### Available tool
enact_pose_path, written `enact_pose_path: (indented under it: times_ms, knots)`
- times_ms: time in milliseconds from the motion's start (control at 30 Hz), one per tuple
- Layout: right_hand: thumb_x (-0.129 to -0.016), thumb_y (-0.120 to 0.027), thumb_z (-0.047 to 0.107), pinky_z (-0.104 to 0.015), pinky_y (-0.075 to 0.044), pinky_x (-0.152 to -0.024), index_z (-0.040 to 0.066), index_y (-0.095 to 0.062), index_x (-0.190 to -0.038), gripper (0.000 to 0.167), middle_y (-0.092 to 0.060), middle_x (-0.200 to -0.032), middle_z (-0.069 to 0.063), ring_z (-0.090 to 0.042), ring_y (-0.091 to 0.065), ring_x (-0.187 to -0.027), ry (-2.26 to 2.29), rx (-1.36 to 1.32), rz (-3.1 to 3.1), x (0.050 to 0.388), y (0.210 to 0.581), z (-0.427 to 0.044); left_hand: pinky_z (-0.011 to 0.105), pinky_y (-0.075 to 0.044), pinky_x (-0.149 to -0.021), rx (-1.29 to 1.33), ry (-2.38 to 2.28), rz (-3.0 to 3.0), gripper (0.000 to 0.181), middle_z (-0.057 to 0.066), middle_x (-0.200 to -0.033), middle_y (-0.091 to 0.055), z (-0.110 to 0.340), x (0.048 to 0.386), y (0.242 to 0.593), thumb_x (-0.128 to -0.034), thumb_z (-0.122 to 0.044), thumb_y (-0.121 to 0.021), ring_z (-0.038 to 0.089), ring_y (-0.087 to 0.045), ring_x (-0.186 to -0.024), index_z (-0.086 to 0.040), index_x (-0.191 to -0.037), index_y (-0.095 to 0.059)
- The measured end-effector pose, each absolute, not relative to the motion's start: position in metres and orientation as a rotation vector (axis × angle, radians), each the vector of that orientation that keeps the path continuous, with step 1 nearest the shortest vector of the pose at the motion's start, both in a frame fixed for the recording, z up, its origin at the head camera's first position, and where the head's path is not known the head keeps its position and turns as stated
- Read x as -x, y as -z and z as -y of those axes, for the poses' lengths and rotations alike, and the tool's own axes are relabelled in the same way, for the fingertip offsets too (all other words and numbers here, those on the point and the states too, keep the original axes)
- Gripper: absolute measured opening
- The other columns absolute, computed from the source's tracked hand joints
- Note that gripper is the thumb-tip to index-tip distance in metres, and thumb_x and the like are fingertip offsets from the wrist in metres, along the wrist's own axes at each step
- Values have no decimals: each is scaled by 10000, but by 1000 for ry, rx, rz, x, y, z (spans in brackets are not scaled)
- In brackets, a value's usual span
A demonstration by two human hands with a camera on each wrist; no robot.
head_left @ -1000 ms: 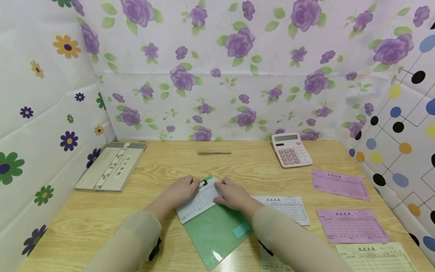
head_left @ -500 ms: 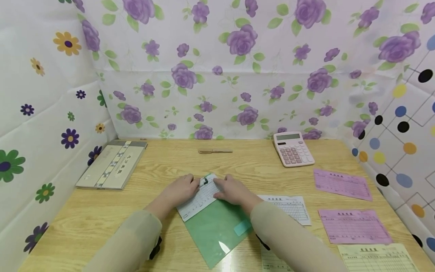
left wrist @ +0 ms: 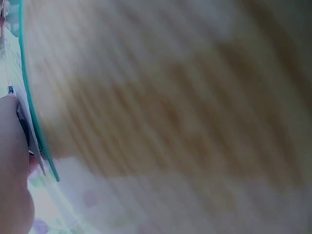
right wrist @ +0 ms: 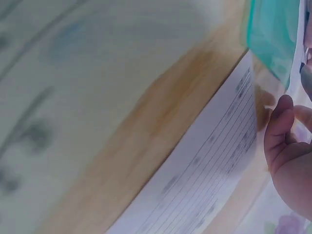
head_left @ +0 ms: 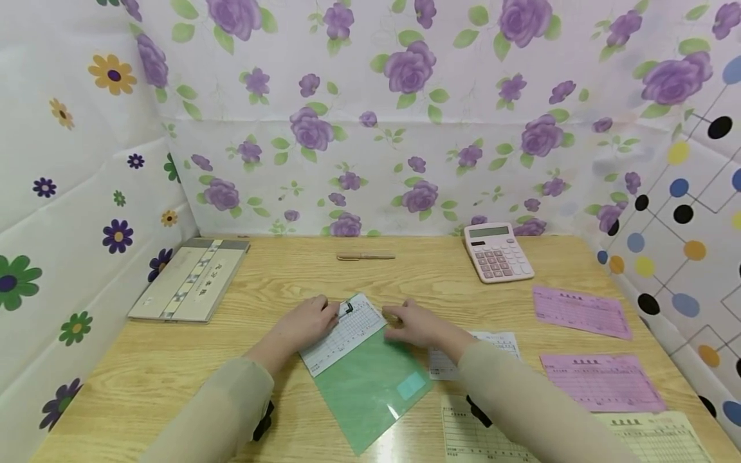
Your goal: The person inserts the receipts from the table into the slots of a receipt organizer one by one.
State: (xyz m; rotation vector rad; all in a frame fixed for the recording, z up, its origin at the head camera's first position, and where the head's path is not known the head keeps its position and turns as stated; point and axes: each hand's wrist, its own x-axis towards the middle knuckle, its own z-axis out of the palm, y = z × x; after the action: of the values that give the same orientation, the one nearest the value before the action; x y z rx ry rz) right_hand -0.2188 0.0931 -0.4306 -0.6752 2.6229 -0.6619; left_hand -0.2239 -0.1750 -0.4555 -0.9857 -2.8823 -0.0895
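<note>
A green folder [head_left: 370, 399] lies tilted on the table, a white printed slip [head_left: 347, 334] across its upper part. At the slip's top edge sits a black clip [head_left: 349, 308]. My left hand [head_left: 307, 325] grips the slip and folder by the clip; the left wrist view shows the hand [left wrist: 14, 161] against the slip's edge beside the green rim [left wrist: 30, 105]. Just right of the slip is my right hand [head_left: 422, 328], thumb and fingers apart, holding nothing. In the right wrist view this hand [right wrist: 292, 151] is next to the folder's corner [right wrist: 275, 34].
A second white slip [head_left: 442, 366] lies under the right forearm. Pink slips [head_left: 581, 312] and yellow slips [head_left: 475, 427] are on the right. Farther back are a pink calculator [head_left: 498, 253] and a pen [head_left: 366, 256]. Grey-beige booklets [head_left: 188, 283] lie at the left.
My right hand has let go of the slip's right side and moved a little to the right. My left hand stays at the clip.
</note>
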Motion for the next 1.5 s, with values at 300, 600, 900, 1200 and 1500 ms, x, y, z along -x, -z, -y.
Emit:
enact_pose_path:
  times_ms: [300,600,900,1200,1500]
  knots:
    - [-901,-629,340,-366,-438,-747,105,-407,-1424,615,-488,-1055,-116,-184,-485,-857,700,658,-2640,217,426,-139,281,-406,-613,1001,146,2782,266,27,-862,-455,180,224,459,-945,-224,-568,126,-405,-687,-92,-1176,-569]
    - [-885,-650,346,-397,-433,-768,92,-458,-1388,595,-471,-1082,-139,-216,-484,-924,724,632,-2668,212,421,-189,288,-411,-655,979,173,2758,316,22,-898,-478,182,223,464,-948,-247,-567,126,-419,-723,-88,-1222,-575]
    - [-837,-706,331,-359,-429,-713,84,-538,-1316,564,-479,-1055,-131,-210,-485,-881,714,581,-2677,204,421,-232,291,-407,-663,954,201,2783,323,19,-908,-477,184,220,465,-945,-252,-572,126,-417,-735,-102,-1230,-572]
    - [-805,-715,410,-346,-413,-694,128,-590,-1259,549,-485,-1032,-81,-175,-477,-834,689,501,-2720,186,428,-272,275,-404,-637,996,201,2740,329,17,-907,-479,181,222,464,-942,-258,-580,116,-414,-719,-113,-1238,-575]
    - [-763,-752,417,-379,-433,-742,177,-619,-1182,501,-500,-1063,-71,-193,-494,-899,697,480,-2736,178,433,-291,268,-399,-615,1020,204,2696,327,24,-880,-481,181,223,465,-927,-238,-607,122,-411,-697,-110,-1227,-587]
